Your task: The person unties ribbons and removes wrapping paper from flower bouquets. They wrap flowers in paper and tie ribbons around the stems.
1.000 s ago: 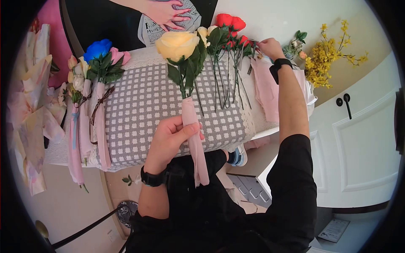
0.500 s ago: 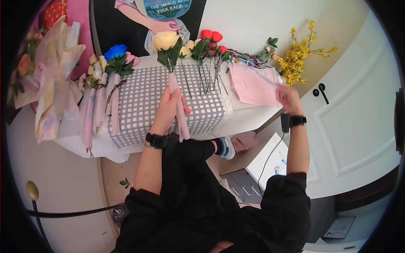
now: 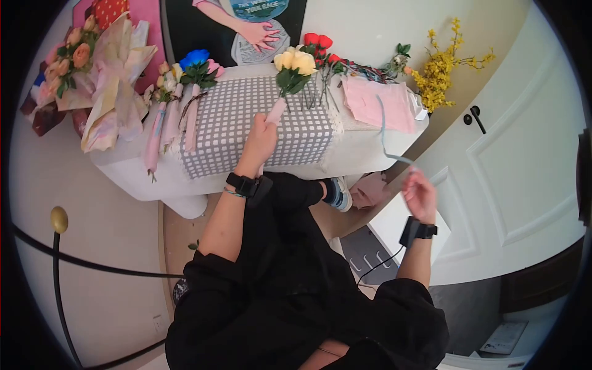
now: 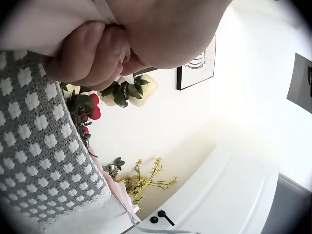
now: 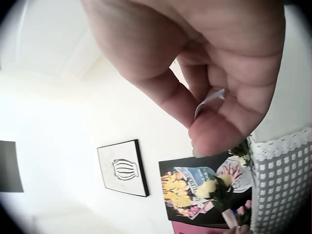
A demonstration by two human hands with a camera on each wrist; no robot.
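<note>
In the head view my left hand (image 3: pixel 261 143) grips the pink-wrapped stem (image 3: pixel 277 111) of a cream rose (image 3: pixel 295 61), held over the table's front part. The left wrist view shows its fingers curled round the pink wrap (image 4: pixel 34 24). Out to the right, beyond the table's edge, my right hand (image 3: pixel 420 196) pinches one end of a pale blue ribbon (image 3: pixel 383 132). That ribbon trails up to the pink paper sheets (image 3: pixel 376 105). In the right wrist view a bit of ribbon (image 5: pixel 210 100) shows between thumb and fingers.
Wrapped flowers (image 3: pixel 191 117) lie on the table's left, beside a large bouquet (image 3: pixel 117 80). Red roses (image 3: pixel 318 42) and ribbons lie at the back. Yellow flowers (image 3: pixel 436 77) stand right, near the door (image 3: pixel 518 160). A white cabinet (image 3: pixel 394 231) stands below.
My right hand has come away from the table's back right and moved down toward me, drawing the ribbon out. My left hand still holds the rose, now tilted to the right.
</note>
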